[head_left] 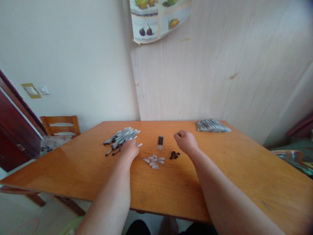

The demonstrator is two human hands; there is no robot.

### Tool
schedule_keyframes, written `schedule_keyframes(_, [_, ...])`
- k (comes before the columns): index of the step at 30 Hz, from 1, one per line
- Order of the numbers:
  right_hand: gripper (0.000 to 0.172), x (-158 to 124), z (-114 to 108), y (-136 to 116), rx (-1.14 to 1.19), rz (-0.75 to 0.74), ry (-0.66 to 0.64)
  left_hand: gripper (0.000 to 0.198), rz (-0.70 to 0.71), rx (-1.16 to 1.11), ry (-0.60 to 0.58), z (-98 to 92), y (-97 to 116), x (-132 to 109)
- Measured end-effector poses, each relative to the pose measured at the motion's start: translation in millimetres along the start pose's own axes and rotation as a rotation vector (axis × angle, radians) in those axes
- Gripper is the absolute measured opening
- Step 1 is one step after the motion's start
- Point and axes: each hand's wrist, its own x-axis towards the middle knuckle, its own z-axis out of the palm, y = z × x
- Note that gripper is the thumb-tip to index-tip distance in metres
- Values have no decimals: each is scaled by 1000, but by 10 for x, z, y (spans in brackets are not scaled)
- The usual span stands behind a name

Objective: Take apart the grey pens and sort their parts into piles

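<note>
My left hand [130, 149] is closed at the right edge of a loose pile of pen barrels [121, 137], clear with black ends. A whitish pen barrel [140, 144] pokes out past its fingers. My right hand [186, 140] is curled closed over the table, right of the middle; whether anything is inside cannot be seen. Between the hands, several dark pen refills [160, 142] lie side by side. Nearer to me are scattered clear pen caps [154, 160] and, to their right, a small cluster of black plugs [174, 155].
A bundle of pen barrels [212, 125], seemingly in clear plastic, lies at the table's far right corner. The orange wooden table [158, 192] meets the wall at the back. A wooden chair [61, 125] with a plastic bag [53, 143] stands to the left.
</note>
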Motion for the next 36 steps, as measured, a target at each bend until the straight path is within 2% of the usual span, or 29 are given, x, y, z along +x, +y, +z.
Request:
schedule_keyframes(5, [33, -24, 71, -11, 27, -33, -10, 19, -6, 207, -59, 5, 50, -17])
schedule_keyframes(9, [33, -21, 106, -17, 23, -51, -7, 20, 39, 252, -35, 26, 74, -2])
schedule_keyframes(12, [33, -33, 118, -55, 52, -58, -22, 22, 113, 146, 19, 32, 139, -2])
schedule_keyframes(16, [33, -72, 173, -130, 200, -86, -57, 21, 219, -141, 81, 38, 316, -60])
schedule_keyframes(18, [33, -95, 223, -169, 320, -102, -84, 22, 214, -361, 7, 52, 419, -117])
schedule_keyframes(22, [39, -156, 288, -259, 584, -90, -203, 31, 215, -797, -271, 85, 581, -246])
schedule_keyframes(26, [39, -218, 269, -342, 787, -71, -293, 37, 204, -1042, -464, 90, 653, -321])
schedule_keyframes(31, [36, -223, 294, -362, 892, -55, -286, 46, 174, -1111, -579, 55, 701, -354])
schedule_keyframes(36, [32, -227, 318, -380, 935, -38, -238, 46, 157, -1105, -561, 29, 748, -391])
